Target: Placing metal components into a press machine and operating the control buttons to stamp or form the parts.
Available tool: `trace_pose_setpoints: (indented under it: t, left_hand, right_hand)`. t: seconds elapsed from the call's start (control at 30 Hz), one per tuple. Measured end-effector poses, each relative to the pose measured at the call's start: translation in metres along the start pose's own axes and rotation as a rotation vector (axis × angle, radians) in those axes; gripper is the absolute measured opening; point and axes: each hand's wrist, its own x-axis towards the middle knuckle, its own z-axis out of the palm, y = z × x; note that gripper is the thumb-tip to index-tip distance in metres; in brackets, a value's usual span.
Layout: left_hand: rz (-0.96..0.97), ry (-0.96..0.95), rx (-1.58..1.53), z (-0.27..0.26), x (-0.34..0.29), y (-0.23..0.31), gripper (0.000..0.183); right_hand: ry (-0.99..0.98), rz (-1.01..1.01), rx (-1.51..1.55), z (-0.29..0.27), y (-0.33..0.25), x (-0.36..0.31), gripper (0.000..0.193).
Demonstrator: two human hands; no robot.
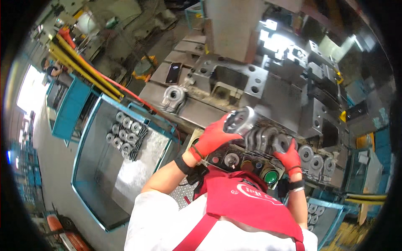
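Note:
My left hand [215, 136], in a red glove, is closed around a grey metal forging with a ringed end [244, 120], lifted above the machine's front edge. To the right, my right hand [289, 159], also red-gloved, grips another ringed forging [282, 142] at the end of a row, thumb and forefinger at its sides. Between the hands, several similar forgings [263, 139] stand close together. More ringed forgings [317, 161] lie right of my right hand. A small stack of them [173, 95] sits on the machine bed at left.
A blue-framed bin [79, 167] at left holds piled forgings [125, 133]; another bin [331, 228] stands at lower right. Steel die blocks [228, 77] occupy the press bed. A green button [271, 177] and a knob [231, 160] face my apron. A phone [173, 72] lies on the bed.

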Motion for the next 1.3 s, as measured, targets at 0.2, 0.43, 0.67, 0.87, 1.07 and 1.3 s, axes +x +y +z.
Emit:
trace_pose_setpoints:
  t: [0.2, 0.43, 0.67, 0.87, 1.07, 1.3]
  left_hand:
    - [-0.349, 0.373, 0.688, -0.054, 0.021, -0.090, 0.092]
    - [-0.239, 0.480, 0.956, -0.071, 0.048, -0.151, 0.080]
    - [-0.037, 0.605, 1.044, -0.062, 0.024, -0.138, 0.073]
    - [0.093, 0.594, 0.777, -0.073, -0.010, -0.134, 0.069]
    - [-0.024, 0.693, 0.599, -0.079, -0.042, -0.158, 0.062]
    - [-0.175, 0.741, 0.493, -0.062, -0.056, -0.173, 0.058]
  right_hand:
    - [-0.121, 0.100, 0.845, -0.021, 0.016, -0.003, 0.071]
    - [-0.203, -0.219, 0.869, -0.078, -0.058, -0.019, 0.075]
    - [0.215, -0.438, 0.107, -0.138, -0.153, 0.102, 0.103]
    - [0.326, -0.111, -0.250, -0.166, -0.211, 0.217, 0.098]
    - [0.109, -0.158, -0.384, -0.170, -0.223, 0.288, 0.065]
    - [0.175, -0.138, -0.239, -0.158, -0.189, 0.349, 0.057]
